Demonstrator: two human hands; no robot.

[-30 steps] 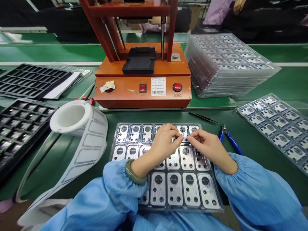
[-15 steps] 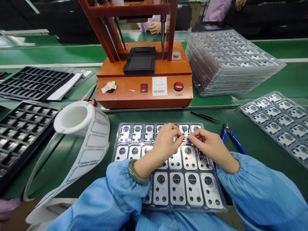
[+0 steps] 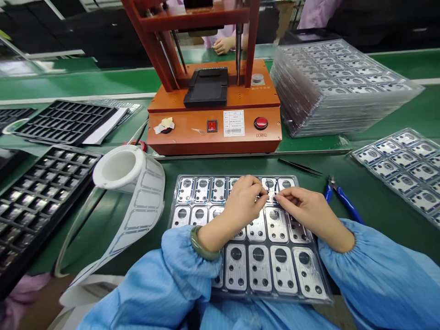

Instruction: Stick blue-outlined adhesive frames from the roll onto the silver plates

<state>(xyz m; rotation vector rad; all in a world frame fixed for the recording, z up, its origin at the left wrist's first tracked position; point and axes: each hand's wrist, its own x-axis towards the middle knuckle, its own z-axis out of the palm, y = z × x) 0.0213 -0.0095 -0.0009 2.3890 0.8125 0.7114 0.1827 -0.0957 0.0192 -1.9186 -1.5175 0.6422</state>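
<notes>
A clear plastic tray (image 3: pixel 323 293) of silver metal plates (image 3: pixel 258 268) with round holes lies in front of me. Over its back row, my left hand (image 3: pixel 242 199) has thumb and forefinger pinched together. My right hand (image 3: pixel 305 206) pinches just to the right, its fingertips a small gap away from the left ones. Thin dark lines show at both sets of fingertips above a back-row plate (image 3: pixel 271 189); what exactly is held is too small to make out. Several back-row plates have blue edging. My forearms and hands cover part of the tray's middle.
Behind the tray stands an orange press (image 3: pixel 213 123). Tweezers (image 3: pixel 299 167) and blue-handled cutters (image 3: pixel 343 199) lie to the right, near another plate tray (image 3: pixel 405 165) and tall stacked trays (image 3: pixel 343 91). At left are a roll of white backing (image 3: pixel 120 167) and black trays (image 3: pixel 37 192). A co-worker's hand (image 3: pixel 223 45) shows beyond.
The whole view has shifted, so things sit slightly farther right. Both hands remain pinched over the back row, fingertips slightly farther apart. Thin dark lines now show at the fingertips.
</notes>
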